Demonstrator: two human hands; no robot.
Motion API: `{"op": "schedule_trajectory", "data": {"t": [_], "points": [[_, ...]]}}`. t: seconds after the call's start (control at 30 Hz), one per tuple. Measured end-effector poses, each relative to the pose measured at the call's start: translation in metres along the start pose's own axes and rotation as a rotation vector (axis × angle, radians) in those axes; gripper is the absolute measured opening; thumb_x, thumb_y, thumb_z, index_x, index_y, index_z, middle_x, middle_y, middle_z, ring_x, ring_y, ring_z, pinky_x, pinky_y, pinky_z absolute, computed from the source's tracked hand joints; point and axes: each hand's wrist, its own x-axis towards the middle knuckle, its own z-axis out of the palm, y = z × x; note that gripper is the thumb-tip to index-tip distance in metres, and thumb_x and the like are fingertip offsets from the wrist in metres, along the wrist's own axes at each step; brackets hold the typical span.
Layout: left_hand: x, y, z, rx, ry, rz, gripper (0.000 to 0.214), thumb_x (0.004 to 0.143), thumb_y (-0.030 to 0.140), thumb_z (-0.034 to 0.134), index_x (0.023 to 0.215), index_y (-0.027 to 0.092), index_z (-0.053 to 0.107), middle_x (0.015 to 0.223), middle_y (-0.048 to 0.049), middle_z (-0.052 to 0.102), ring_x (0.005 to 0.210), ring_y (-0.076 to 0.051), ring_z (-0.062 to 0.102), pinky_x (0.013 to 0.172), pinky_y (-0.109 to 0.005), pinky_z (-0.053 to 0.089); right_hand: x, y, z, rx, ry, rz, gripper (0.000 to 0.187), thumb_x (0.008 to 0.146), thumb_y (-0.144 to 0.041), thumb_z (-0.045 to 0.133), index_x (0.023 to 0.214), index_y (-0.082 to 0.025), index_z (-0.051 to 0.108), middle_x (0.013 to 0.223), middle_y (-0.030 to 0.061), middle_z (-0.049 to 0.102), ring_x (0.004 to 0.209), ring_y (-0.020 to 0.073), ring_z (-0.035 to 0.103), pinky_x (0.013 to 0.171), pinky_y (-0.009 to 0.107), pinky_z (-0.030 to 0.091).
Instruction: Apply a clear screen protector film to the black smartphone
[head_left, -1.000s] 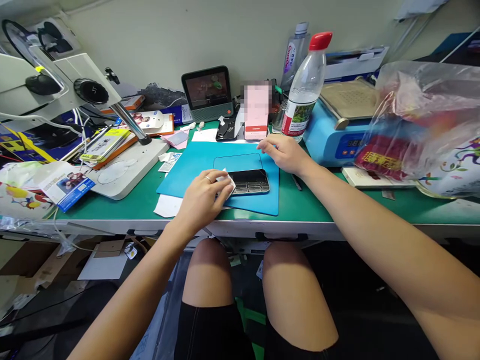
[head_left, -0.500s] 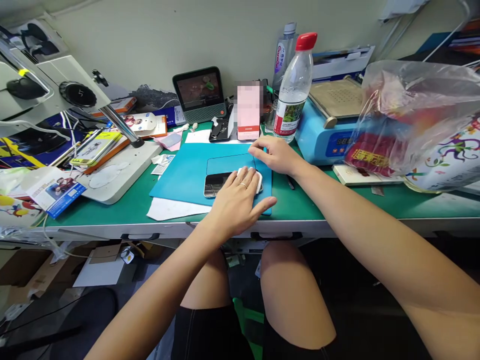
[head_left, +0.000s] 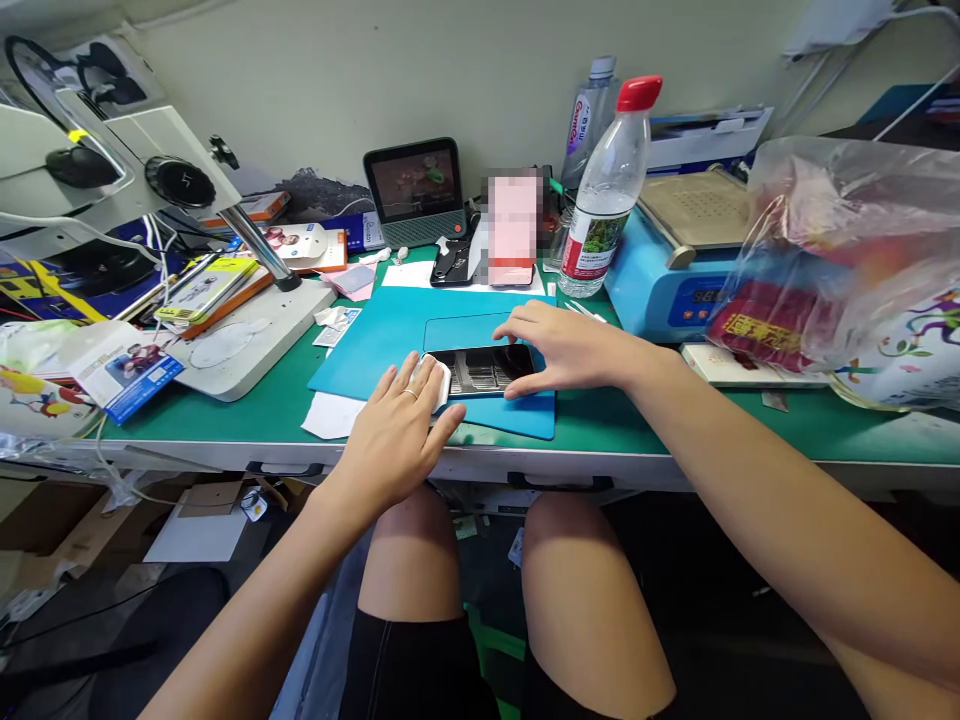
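Observation:
A smartphone point(head_left: 480, 369) with a dark, glossy, reflective face lies flat on a blue mat point(head_left: 360, 340). My left hand point(head_left: 397, 425) is at the phone's left end, its fingers stretched out and pressing a folded white wipe point(head_left: 441, 384) there. Around the right end of the phone is my right hand point(head_left: 562, 345), thumb at the near edge and fingers at the far edge. Part of the wipe is hidden beneath my left fingers.
Behind the mat stand a smart display point(head_left: 416, 190), a pink-screened phone point(head_left: 514, 225) and a red-capped bottle point(head_left: 604, 190). A blue heating station point(head_left: 660, 265) and a plastic bag point(head_left: 847, 240) are on the right. On the left is a microscope stand point(head_left: 247, 350).
My left hand has slid left with the wipe, from the phone's right part to its left end. My right hand has come down around the right end. The view has shifted slightly.

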Motion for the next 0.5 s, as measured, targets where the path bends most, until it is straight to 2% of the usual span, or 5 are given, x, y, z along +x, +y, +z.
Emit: {"op": "schedule_trajectory", "data": {"t": [0.13, 0.27, 0.4, 0.5], "points": [[-0.004, -0.004, -0.003, -0.011, -0.007, 0.011, 0.064, 0.111, 0.049, 0.025, 0.153, 0.006, 0.047, 0.163, -0.0202, 0.044, 0.158, -0.035, 0.027, 0.127, -0.056, 0.028, -0.026, -0.014, 0.0, -0.007, 0.062, 0.171, 0.082, 0.077, -0.075, 0.07, 0.137, -0.018, 0.065, 0.127, 0.0184, 0.067, 0.12, 0.0411, 0.058, 0.099, 0.054, 0.049], [-0.009, -0.006, -0.003, -0.039, -0.005, -0.01, 0.062, 0.111, 0.049, 0.025, 0.154, 0.009, 0.046, 0.164, -0.019, 0.043, 0.158, -0.036, 0.027, 0.126, -0.057, 0.03, -0.048, -0.031, 0.015, 0.016, 0.1, 0.377, 0.078, 0.083, -0.071, 0.066, 0.14, -0.018, 0.062, 0.128, 0.0175, 0.064, 0.121, 0.0392, 0.059, 0.101, 0.053, 0.05], [-0.011, -0.001, 0.002, -0.08, 0.011, -0.058, 0.061, 0.111, 0.046, 0.027, 0.155, 0.007, 0.044, 0.164, -0.0199, 0.042, 0.158, -0.036, 0.028, 0.125, -0.057, 0.031, -0.048, -0.049, 0.028, 0.019, 0.162, 0.503, 0.063, 0.087, -0.065, 0.064, 0.133, -0.022, 0.068, 0.128, 0.0159, 0.061, 0.124, 0.0397, 0.057, 0.103, 0.054, 0.05], [-0.005, 0.003, 0.003, -0.083, 0.035, -0.08, 0.056, 0.111, 0.041, 0.028, 0.152, 0.009, 0.047, 0.163, -0.0192, 0.045, 0.156, -0.036, 0.032, 0.124, -0.056, 0.033, -0.04, -0.061, 0.026, 0.016, 0.149, 0.588, 0.059, 0.085, -0.061, 0.067, 0.131, -0.024, 0.069, 0.127, 0.0156, 0.061, 0.126, 0.0411, 0.056, 0.103, 0.057, 0.05]]}}
